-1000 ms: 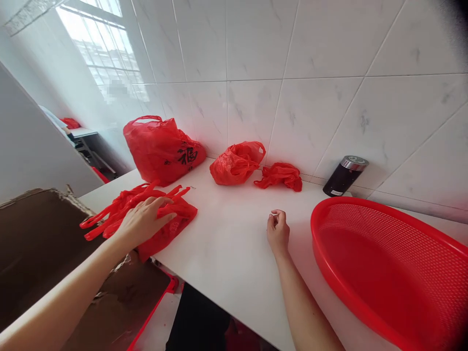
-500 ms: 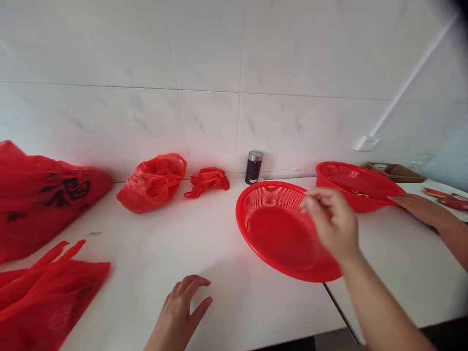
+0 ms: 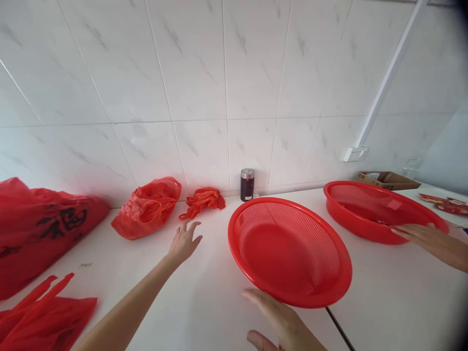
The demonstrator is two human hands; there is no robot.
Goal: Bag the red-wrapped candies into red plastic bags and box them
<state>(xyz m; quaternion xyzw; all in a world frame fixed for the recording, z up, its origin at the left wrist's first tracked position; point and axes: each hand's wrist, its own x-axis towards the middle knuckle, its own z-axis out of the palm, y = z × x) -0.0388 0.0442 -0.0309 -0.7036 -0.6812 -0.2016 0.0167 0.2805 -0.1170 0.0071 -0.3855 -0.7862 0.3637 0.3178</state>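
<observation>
My left hand (image 3: 184, 242) reaches over the white table with its fingers apart and nothing in it, just in front of a small crumpled red bag (image 3: 204, 201). Low in the view, my right hand (image 3: 280, 319) is spread and empty, close to the near rim of a red mesh basket (image 3: 281, 253). Whether its fingertips touch that rim, I cannot tell. The basket's inside shows only its red bottom. A fuller red plastic bag (image 3: 148, 207) sits left of the crumpled one.
Another person's hand (image 3: 420, 234) rests at a second red basket (image 3: 351, 222) on the right. A dark cup (image 3: 247, 185) stands by the wall. Large red bags (image 3: 40, 229) lie at the left; a cardboard box (image 3: 391, 180) and red packets (image 3: 446, 204) are far right.
My left hand has moved forward towards the crumpled bag. My right hand has come down from over the basket to its near side and opened. The view has tilted up.
</observation>
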